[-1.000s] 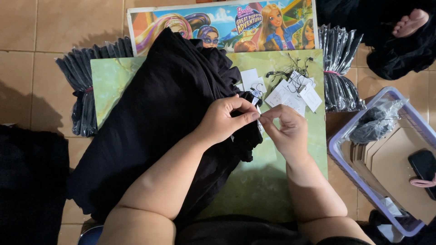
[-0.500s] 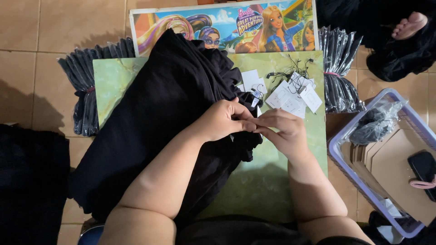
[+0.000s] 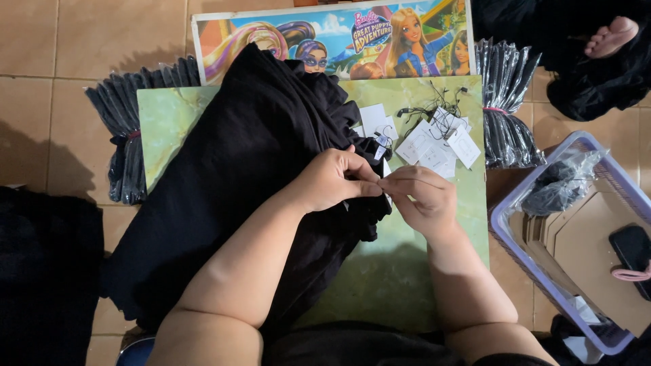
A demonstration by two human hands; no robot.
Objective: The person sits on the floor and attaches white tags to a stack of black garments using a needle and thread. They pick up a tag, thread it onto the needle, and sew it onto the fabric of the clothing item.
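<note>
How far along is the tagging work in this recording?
Done: nothing clearly finished shows. In hand: left hand and right hand pinch together at the edge of the black garment. Left: a pile of white tags remains on the green board.

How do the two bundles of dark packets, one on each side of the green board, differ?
The left bundle lies partly under the black garment and the green board; the right bundle lies clear of the garment, beside the white tags. The left one is tied with a reddish band, the right one with a pinkish band. Both hold glossy dark packets, fanned out on the tiled floor.
</note>
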